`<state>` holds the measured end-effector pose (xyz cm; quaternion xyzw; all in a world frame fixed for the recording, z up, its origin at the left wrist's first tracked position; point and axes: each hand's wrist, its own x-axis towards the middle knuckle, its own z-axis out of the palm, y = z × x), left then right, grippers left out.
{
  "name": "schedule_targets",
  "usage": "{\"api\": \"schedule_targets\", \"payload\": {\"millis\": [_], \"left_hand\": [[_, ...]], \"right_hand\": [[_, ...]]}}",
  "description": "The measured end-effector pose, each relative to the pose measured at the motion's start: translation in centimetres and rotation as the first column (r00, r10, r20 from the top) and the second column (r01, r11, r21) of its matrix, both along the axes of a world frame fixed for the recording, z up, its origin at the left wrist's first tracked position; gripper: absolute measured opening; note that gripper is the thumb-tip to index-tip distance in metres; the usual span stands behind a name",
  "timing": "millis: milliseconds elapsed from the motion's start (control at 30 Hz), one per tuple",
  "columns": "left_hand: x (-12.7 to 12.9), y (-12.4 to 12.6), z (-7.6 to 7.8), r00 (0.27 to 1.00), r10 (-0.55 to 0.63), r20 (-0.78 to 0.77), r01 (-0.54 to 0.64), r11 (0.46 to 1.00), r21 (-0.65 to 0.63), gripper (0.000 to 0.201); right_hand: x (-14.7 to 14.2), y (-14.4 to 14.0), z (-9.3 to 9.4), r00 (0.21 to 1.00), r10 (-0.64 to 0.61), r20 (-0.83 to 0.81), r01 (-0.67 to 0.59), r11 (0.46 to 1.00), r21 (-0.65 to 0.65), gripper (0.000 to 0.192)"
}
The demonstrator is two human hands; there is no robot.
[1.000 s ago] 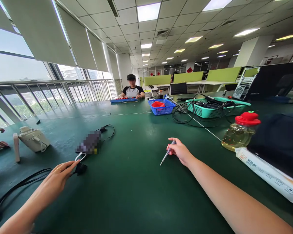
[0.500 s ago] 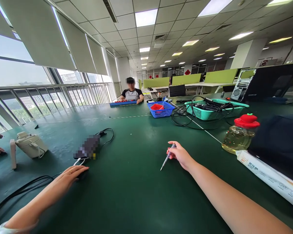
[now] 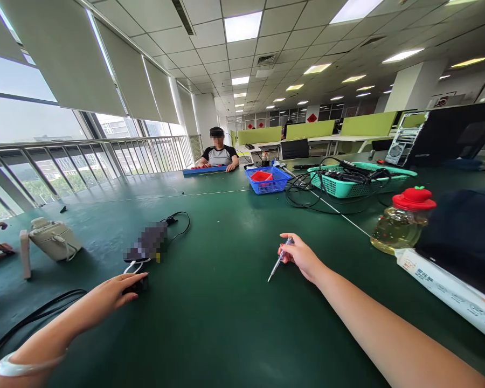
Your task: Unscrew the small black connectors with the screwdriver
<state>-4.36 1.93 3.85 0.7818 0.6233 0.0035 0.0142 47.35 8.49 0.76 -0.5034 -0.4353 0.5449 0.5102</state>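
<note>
Green, smooth, faintly glossy tabletop (image 3: 226,328) fills lower frame. Right hand (image 3: 301,256), just right of centre: fingers curled closed in a pen-type grip around slim screwdriver (image 3: 280,262), clear-looking handle, thin straight metal shaft, tilted, tip pointing down-left. Left hand (image 3: 111,291), lower left: fingers nearly straight and together, thumb spread below, over small black piece (image 3: 143,283) near the fingertips; cannot tell whether it's gripped or only touched. Smooth, pale, rounded bangle (image 3: 26,365) on left wrist, bottom left corner.

Just above left hand: blurred dark oblong block (image 3: 149,241), surface unreadable, white cord (image 3: 133,266) at its near end, thin looped black cable (image 3: 186,221) at the far end. Thicker rubbery-looking black cords (image 3: 28,315) curve across lower left. Cream rounded bottle (image 3: 56,240) tilted, mid left.

Upper centre-right: perforated blue plastic basket (image 3: 268,185) with red angular tray (image 3: 262,176) inside; perforated teal basket (image 3: 339,188) heaped with black cables. Right side: clear bulging jar (image 3: 400,229), yellowish liquid, red lid; below it, long glossy white packet (image 3: 444,288).
</note>
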Motion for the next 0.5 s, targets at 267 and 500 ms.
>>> {"api": "schedule_targets", "payload": {"millis": [267, 500], "left_hand": [[0.7, -0.8, 0.0, 0.994, 0.085, 0.062, -0.087, 0.996, 0.034, 0.067], [1.2, -1.3, 0.0, 0.993, 0.077, 0.090, -0.084, 0.993, 0.079, 0.066]], "right_hand": [[0.0, -0.1, 0.0, 1.000, -0.003, 0.001, 0.003, 1.000, 0.007, 0.037], [0.1, 0.1, -0.2, 1.000, 0.005, -0.002, -0.005, 1.000, 0.017, 0.037]]}}
